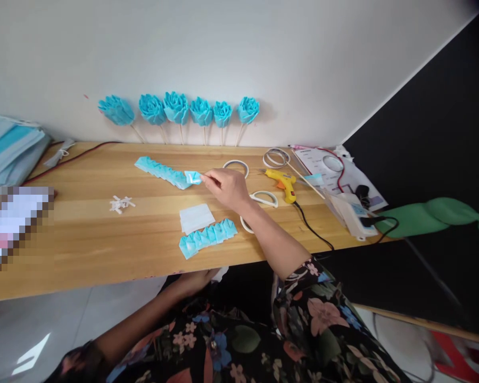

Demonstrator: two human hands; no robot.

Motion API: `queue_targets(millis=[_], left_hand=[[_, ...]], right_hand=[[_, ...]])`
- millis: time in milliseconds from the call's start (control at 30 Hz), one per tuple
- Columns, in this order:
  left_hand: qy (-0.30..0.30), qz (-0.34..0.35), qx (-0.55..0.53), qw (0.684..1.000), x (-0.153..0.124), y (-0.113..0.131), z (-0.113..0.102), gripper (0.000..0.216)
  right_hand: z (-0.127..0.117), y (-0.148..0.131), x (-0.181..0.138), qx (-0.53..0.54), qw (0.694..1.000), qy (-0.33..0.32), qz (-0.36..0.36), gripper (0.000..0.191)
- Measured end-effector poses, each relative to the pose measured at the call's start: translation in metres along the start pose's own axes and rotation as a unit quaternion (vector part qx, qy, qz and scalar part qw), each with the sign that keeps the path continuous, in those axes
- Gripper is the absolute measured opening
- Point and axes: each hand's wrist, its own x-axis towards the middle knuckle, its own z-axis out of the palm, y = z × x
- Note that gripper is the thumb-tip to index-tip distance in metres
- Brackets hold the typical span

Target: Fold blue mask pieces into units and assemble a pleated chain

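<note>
My right hand [226, 187] reaches over the wooden table [83, 234] and pinches a small folded blue piece [192, 177] at the right end of a long row of folded blue pieces [159, 171]. A second pleated blue row [208, 238] lies near the front edge, with a white sheet [196, 217] just behind it. My left hand [201, 278] is below the table edge in my lap, touching something white; its fingers are mostly hidden. Several blue paper roses on sticks [176, 109] lean against the wall.
A yellow glue gun [284, 183] with a black cord, white tape rings [236, 166], a wooden stick and papers lie at the right. Small white scraps [121, 204] sit at the left. Stacked blue sheets [8, 149] are at the far left. A green object [431, 215] lies off the table's right end.
</note>
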Motion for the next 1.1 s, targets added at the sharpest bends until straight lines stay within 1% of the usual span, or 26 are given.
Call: queue_targets(millis=[67, 100, 133, 167, 200, 267, 300, 333, 367, 400, 433, 467, 500, 533, 567, 600, 667, 700, 767, 800, 867, 967, 1033, 1100], left_hand=[[-0.048, -0.046, -0.034, 0.997, -0.022, -0.001, -0.001, 0.04], [-0.076, -0.071, -0.065, 0.992, -0.036, 0.005, -0.005, 0.043], [-0.119, -0.09, -0.107, 0.983, -0.051, 0.015, -0.011, 0.044], [-0.112, -0.11, -0.139, 0.978, -0.065, 0.028, -0.02, 0.041], [-0.106, -0.11, -0.15, 0.977, -0.076, 0.043, -0.031, 0.038], [-0.093, -0.088, -0.132, 0.983, -0.091, 0.073, -0.057, 0.035], [-0.079, -0.077, -0.107, 0.988, -0.092, 0.085, -0.072, 0.033], [-0.043, -0.07, -0.081, 0.993, -0.088, 0.094, -0.088, 0.032], [0.011, -0.067, -0.051, 0.996, -0.081, 0.1, -0.104, 0.032], [0.078, -0.063, -0.023, 0.995, -0.07, 0.101, -0.12, 0.032], [0.157, -0.042, 0.001, 0.987, -0.056, 0.1, -0.135, 0.031], [0.233, -0.019, 0.008, 0.972, -0.041, 0.097, -0.149, 0.03], [0.296, 0.01, -0.013, 0.955, -0.025, 0.093, -0.161, 0.031], [0.333, 0.036, -0.057, 0.94, -0.009, 0.09, -0.171, 0.033], [0.348, 0.046, -0.104, 0.931, 0.006, 0.087, -0.179, 0.039], [0.339, 0.038, -0.137, 0.93, 0.018, 0.085, -0.184, 0.044], [0.312, 0.01, -0.143, 0.939, 0.035, 0.083, -0.188, 0.048], [0.293, -0.002, -0.13, 0.947, 0.04, 0.083, -0.188, 0.045], [0.27, -0.009, -0.097, 0.958, 0.045, 0.082, -0.185, 0.032], [0.267, -0.005, -0.08, 0.961, 0.046, 0.08, -0.182, 0.028], [0.27, 0.008, -0.05, 0.961, 0.045, 0.078, -0.178, 0.03], [0.279, 0.015, -0.022, 0.96, 0.042, 0.074, -0.173, 0.03], [0.265, 0.009, -0.014, 0.964, 0.041, 0.074, -0.171, 0.031], [0.245, 0.005, -0.009, 0.97, 0.041, 0.073, -0.168, 0.031]], right_hand=[[0.0, 0.001, 0.0, 0.049, 0.998, 0.009, 0.035, 0.035], [0.0, 0.001, 0.0, 0.083, 0.995, 0.013, 0.051, 0.037], [0.0, 0.002, 0.0, 0.118, 0.991, 0.016, 0.063, 0.039], [0.0, 0.002, 0.0, 0.151, 0.986, 0.017, 0.072, 0.041], [0.0, 0.002, 0.0, 0.178, 0.981, 0.019, 0.078, 0.042], [0.001, 0.002, 0.0, 0.209, 0.974, 0.021, 0.083, 0.044], [0.001, 0.002, -0.001, 0.217, 0.972, 0.021, 0.083, 0.044], [0.001, 0.001, -0.001, 0.223, 0.971, 0.022, 0.083, 0.043], [0.002, 0.001, -0.001, 0.228, 0.97, 0.023, 0.084, 0.043], [0.002, 0.0, -0.001, 0.231, 0.969, 0.025, 0.086, 0.043], [0.001, -0.001, -0.001, 0.234, 0.968, 0.029, 0.089, 0.042], [0.001, -0.001, -0.001, 0.234, 0.967, 0.03, 0.094, 0.042], [0.001, -0.001, -0.001, 0.233, 0.967, 0.029, 0.099, 0.042], [0.0, -0.001, -0.001, 0.231, 0.967, 0.027, 0.104, 0.042], [0.0, -0.001, 0.0, 0.229, 0.967, 0.024, 0.107, 0.042], [-0.001, -0.001, 0.0, 0.227, 0.968, 0.021, 0.108, 0.042], [-0.001, 0.0, 0.0, 0.218, 0.97, 0.019, 0.102, 0.041], [-0.001, 0.0, 0.0, 0.209, 0.973, 0.02, 0.098, 0.041], [-0.002, 0.0, -0.001, 0.192, 0.977, 0.014, 0.09, 0.041], [-0.002, 0.001, -0.001, 0.186, 0.978, 0.007, 0.089, 0.042], [-0.002, 0.001, -0.002, 0.19, 0.978, -0.008, 0.091, 0.046], [-0.002, 0.001, -0.003, 0.24, 0.966, -0.03, 0.095, 0.049], [-0.001, 0.0, -0.003, 0.279, 0.954, -0.044, 0.101, 0.046], [0.001, -0.002, -0.004, 0.295, 0.947, -0.055, 0.11, 0.043]])
